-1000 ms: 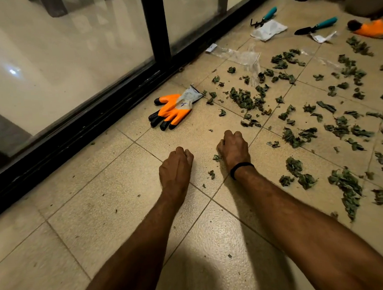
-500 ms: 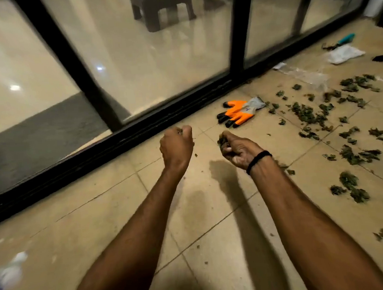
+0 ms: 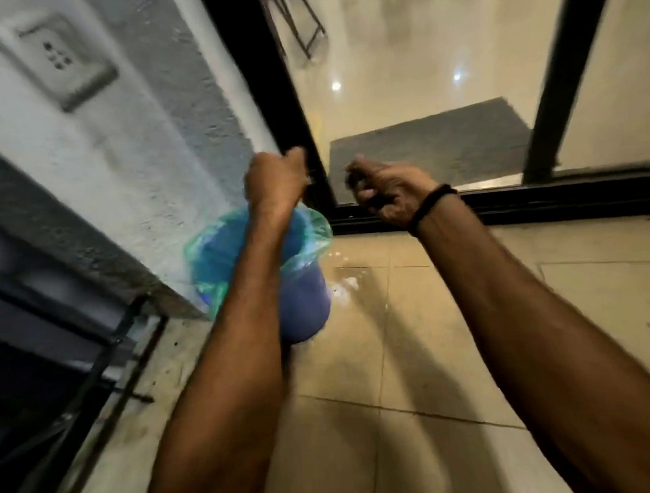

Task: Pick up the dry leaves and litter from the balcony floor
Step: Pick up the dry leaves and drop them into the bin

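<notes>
My left hand point(image 3: 275, 184) is a closed fist just above the far rim of a blue bin point(image 3: 308, 309) lined with a green bag point(image 3: 201, 255); what it grips is hidden inside the fingers. To the right of the bin, my right hand point(image 3: 389, 193), with a black band at the wrist, is curled around dark dry leaves point(image 3: 353, 177) that poke out at the fingertips. It hangs in the air beside the bin's rim, apart from it. The view is blurred.
The bin stands in the corner between a white wall with a socket plate point(image 3: 52, 57) and the black frame point(image 3: 267, 96) of the glass door. A grey mat point(image 3: 431, 142) lies behind the glass. A dark metal rail point(image 3: 93, 358) runs at lower left. Small pale bits point(image 3: 341, 283) lie by the bin.
Both hands rose from the leaf-strewn floor and swung left to the blue bin. The gloves and scattered leaves have left the view.
</notes>
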A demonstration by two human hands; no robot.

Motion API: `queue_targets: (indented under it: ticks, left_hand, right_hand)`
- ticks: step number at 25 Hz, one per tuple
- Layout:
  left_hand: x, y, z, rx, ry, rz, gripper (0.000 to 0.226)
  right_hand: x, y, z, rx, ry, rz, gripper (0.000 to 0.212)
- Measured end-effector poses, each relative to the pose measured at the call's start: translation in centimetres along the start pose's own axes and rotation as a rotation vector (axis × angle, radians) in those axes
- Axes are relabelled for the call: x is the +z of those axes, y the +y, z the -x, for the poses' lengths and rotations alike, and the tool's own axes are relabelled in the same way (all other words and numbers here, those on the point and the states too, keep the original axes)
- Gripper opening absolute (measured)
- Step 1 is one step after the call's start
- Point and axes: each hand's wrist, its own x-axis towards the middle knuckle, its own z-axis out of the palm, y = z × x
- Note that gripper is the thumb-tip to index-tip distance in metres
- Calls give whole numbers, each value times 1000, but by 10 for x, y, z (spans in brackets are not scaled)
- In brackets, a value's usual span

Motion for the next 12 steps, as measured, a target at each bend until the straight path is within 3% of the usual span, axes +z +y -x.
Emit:
queue_targets:
  ticks: [3,4,7,9,12]
  left_hand:
    - [-49,-67,-41,-173,19,-75,67]
    - [-58,-82,-46,-227,-25,-86,66]
    - [-72,-96,-42,-390,-181,2,60]
    - [-75,-97,-38,-481,-258,8,63]
    - [-69,-87,-31,-477,-269,-62,68]
  right_hand:
    - [77,26,-44,16,-44,334,18]
    - [94,31,-54,28,-57,433,15]
    - [122,46,-67,137,-149,626,33]
    - [129,51,-66,160,-162,651,40]
    - [114,47,-61,112,-99,511,31]
